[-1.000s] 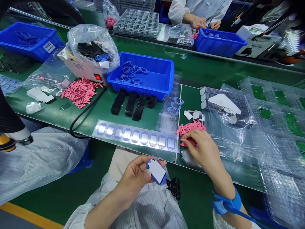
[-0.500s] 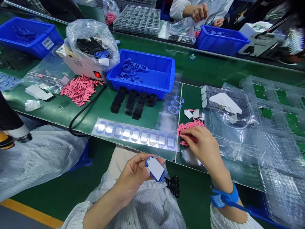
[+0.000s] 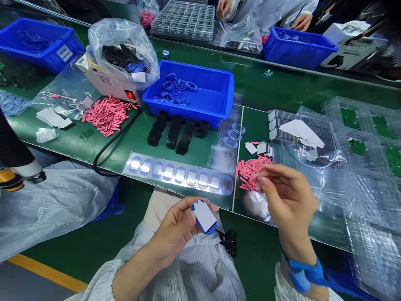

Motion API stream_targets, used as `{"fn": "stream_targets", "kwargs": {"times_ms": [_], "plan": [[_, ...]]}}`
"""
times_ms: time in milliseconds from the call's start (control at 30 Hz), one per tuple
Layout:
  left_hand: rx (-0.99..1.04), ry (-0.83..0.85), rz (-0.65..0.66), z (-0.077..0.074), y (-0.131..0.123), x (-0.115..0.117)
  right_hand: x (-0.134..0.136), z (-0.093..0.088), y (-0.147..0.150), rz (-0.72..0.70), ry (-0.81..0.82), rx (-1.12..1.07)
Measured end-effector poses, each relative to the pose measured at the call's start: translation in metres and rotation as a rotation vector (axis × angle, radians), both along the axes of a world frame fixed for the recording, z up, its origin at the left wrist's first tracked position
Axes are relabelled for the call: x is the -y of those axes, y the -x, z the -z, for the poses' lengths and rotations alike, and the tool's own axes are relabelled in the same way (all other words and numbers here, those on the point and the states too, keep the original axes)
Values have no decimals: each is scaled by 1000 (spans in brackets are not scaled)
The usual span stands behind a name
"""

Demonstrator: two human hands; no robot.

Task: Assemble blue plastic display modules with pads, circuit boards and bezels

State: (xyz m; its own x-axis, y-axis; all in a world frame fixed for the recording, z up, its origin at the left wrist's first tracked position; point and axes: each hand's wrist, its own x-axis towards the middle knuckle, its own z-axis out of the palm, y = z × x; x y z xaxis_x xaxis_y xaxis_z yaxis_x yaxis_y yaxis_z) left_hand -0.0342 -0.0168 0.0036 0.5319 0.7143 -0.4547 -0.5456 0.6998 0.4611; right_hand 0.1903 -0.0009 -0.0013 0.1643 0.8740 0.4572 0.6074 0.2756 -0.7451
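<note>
My left hand [image 3: 175, 228] is closed around a small blue frame with a white panel [image 3: 204, 216], held over my lap below the table edge. My right hand [image 3: 286, 196] hovers just above and to the right of a small heap of pink strips [image 3: 249, 169]. Its fingers are curled and blurred by motion, and I cannot make out anything between them. A blue strap circles my right wrist [image 3: 302, 274]. A clear film strip with blue oval outlines [image 3: 178, 173] lies along the table's front edge.
A blue bin [image 3: 213, 94] holds several blue frames, with black part stacks [image 3: 175, 133] in front. A larger pink strip pile [image 3: 106, 113] and a bagged box [image 3: 120, 58] lie left. Clear trays [image 3: 360, 138] fill the right. Another person's hands [image 3: 224, 8] work across the belt.
My right hand has lifted off the small pink heap and drawn back toward me. The left hand has kept the blue frame almost still.
</note>
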Motion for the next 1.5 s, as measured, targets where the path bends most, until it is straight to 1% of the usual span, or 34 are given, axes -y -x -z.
{"fn": "stream_targets", "kwargs": {"times_ms": [67,100,133,167,233,333,467,700,867,967,1133,1200,1300,1367,1433,1500], "plan": [[30,9,-1,-1,-2,0,12,-10,15,-208,25,-248],[43,12,-3,-2,-3,0,16,-15,23,-322,34,-331],[54,17,-4,-3,-4,0,20,-18,29,-416,32,-370],[66,21,-6,-4,-5,0,22,-21,34,-479,27,-384],[91,25,-9,-7,-7,1,23,-23,40,-518,25,-369],[121,31,-12,-9,-7,3,21,-21,41,-485,76,-345],[146,20,-25,-10,-7,3,23,-17,38,-454,130,-384],[150,2,-11,-11,-7,2,27,-16,40,-419,125,-414],[135,18,-12,-10,-7,4,27,-16,44,-446,121,-369],[141,33,-15,-10,-6,4,28,-16,46,-419,59,-271],[177,30,-14,-13,-7,3,33,-17,46,-403,-66,-34],[167,26,-13,-15,-7,3,35,-16,44,-367,-160,113],[148,23,-5,-16,-7,4,37,-12,40,-263,-362,338],[149,9,3,-16,-8,5,39,-9,38,-202,-444,444],[154,-5,8,-16,-8,4,40,-7,38,-181,-465,511],[152,-14,14,-17,-8,3,42,-7,42,-159,-461,507]]}}
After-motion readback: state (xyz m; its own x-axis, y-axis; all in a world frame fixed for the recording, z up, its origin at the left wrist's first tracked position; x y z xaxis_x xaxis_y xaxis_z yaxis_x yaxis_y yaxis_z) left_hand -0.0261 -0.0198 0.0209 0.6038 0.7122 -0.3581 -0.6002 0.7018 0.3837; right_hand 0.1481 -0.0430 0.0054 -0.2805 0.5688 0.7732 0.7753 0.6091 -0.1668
